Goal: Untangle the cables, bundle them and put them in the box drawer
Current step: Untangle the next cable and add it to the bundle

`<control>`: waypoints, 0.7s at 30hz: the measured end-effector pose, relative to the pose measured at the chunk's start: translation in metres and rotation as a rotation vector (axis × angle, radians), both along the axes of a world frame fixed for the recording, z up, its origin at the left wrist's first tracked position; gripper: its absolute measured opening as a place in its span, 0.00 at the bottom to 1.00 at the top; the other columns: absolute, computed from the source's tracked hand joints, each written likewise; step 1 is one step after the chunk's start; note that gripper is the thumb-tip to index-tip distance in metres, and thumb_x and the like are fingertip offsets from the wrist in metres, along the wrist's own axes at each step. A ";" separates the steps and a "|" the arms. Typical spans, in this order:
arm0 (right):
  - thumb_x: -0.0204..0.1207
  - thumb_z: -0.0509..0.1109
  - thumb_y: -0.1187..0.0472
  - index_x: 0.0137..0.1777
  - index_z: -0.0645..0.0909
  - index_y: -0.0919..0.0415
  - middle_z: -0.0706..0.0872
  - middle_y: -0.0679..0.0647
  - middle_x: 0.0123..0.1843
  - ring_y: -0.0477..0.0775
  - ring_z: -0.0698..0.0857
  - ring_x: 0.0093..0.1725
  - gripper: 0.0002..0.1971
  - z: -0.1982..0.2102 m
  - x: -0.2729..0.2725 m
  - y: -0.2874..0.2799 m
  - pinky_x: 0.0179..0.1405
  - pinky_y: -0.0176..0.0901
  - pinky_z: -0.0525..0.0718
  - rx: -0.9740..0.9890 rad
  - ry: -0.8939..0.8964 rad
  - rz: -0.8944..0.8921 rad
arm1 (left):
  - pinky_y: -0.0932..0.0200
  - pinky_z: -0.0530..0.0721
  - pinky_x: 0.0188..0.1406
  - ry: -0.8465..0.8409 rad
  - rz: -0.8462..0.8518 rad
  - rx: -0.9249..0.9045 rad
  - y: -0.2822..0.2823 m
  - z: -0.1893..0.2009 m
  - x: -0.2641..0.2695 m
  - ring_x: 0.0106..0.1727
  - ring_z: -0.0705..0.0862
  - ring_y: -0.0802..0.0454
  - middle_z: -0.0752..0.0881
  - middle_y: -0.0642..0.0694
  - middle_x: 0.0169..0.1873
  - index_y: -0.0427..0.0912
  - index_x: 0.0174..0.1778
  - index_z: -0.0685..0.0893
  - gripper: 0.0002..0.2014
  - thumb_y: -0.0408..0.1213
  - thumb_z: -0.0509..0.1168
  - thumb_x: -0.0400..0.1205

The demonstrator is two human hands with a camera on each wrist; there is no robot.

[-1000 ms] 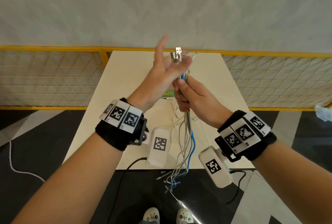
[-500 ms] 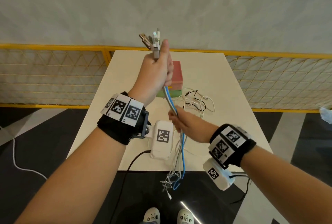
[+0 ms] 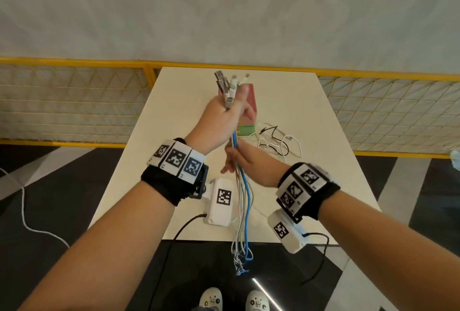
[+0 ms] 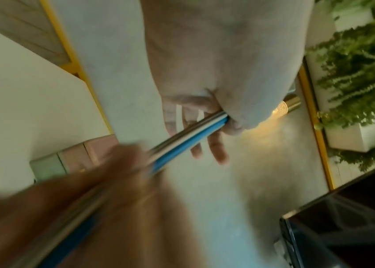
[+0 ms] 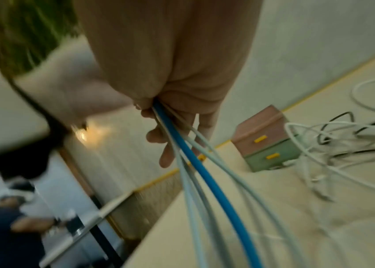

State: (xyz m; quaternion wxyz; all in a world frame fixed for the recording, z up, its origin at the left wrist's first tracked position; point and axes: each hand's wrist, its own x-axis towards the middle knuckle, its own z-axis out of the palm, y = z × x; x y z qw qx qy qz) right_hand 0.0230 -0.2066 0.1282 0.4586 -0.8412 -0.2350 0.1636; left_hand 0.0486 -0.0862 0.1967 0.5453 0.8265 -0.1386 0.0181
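Pale tabletop [image 3: 189,101] stood against a grey wall, edged by a yellow mesh rail. On it sat the box drawer [image 5: 266,137], pink over green, both drawers closed, with a loose tangle of white and black cables [image 3: 276,141] just beside it.

The left hand [image 3: 219,121] was raised above the table, fingers and thumb curled tight round the upper end of a held bundle [image 3: 245,201]; several plugs [image 3: 227,84] fanned out above the fist. The bundle, one blue lead among white and grey ones, hung down past the near table edge, its lower ends loosely snarled.

The right hand [image 3: 249,163] sat directly below the left, at the strands. Its view was motion-blurred, so whether its fingers were closed round them could not be told.

Risks, as judged: a downward stroke would drive the snarl at the hanging ends tighter rather than clear it. A slackened left grip would let plugs slip out of line. The table tangle remained unsorted.
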 end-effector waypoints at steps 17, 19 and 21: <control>0.83 0.56 0.56 0.58 0.76 0.62 0.86 0.58 0.44 0.56 0.80 0.34 0.13 -0.048 0.036 -0.084 0.39 0.43 0.79 -0.784 0.136 -0.396 | 0.63 0.60 0.19 0.328 0.223 -0.353 0.001 -0.017 0.021 0.16 0.61 0.57 0.63 0.54 0.15 0.49 0.22 0.63 0.27 0.53 0.61 0.86; 0.84 0.55 0.56 0.52 0.80 0.66 0.88 0.57 0.40 0.52 0.82 0.27 0.15 -0.050 0.040 -0.084 0.35 0.43 0.83 -0.681 0.195 -0.449 | 0.62 0.61 0.21 0.338 0.200 -0.409 -0.001 -0.018 0.021 0.18 0.61 0.56 0.63 0.54 0.15 0.49 0.20 0.62 0.28 0.50 0.60 0.87; 0.82 0.60 0.57 0.45 0.82 0.64 0.90 0.57 0.40 0.49 0.85 0.27 0.13 -0.051 0.042 -0.085 0.42 0.46 0.87 -0.566 0.154 -0.515 | 0.61 0.63 0.21 0.336 0.193 -0.453 -0.001 -0.018 0.021 0.19 0.62 0.55 0.64 0.53 0.14 0.49 0.19 0.63 0.29 0.49 0.59 0.87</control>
